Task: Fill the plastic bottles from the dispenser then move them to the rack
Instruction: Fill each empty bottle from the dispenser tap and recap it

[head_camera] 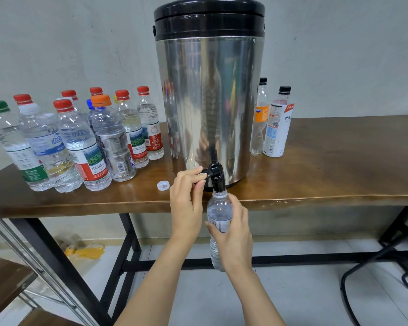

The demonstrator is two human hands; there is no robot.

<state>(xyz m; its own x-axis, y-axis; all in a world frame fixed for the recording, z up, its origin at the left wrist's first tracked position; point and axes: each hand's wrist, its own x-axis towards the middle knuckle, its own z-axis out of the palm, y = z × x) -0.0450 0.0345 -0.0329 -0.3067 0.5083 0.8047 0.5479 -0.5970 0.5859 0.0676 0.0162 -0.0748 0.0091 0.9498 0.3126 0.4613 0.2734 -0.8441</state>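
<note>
Steel drum of a dispenser (207, 102) on the wooden table (327, 172), and we're right in the filling step. The left hand (186, 198) pinches the black tap lever (204, 171) between thumb and fingers. The right hand (233, 234) wraps round an uncapped clear bottle (218, 208), holding it below the table edge, mouth up against the spout (218, 182). Its white cap (163, 185) lies just left of the tap. How full it is, I can't read through the plastic. A crowd of capped bottles (80, 142) stands to the left and two black-capped bottles (277, 128) to the right, filled or empty, can't tell. None sits on a rack; the metal frame (31, 258) at lower left may be it, so by my reckoning capping and all the moving lie ahead
</note>
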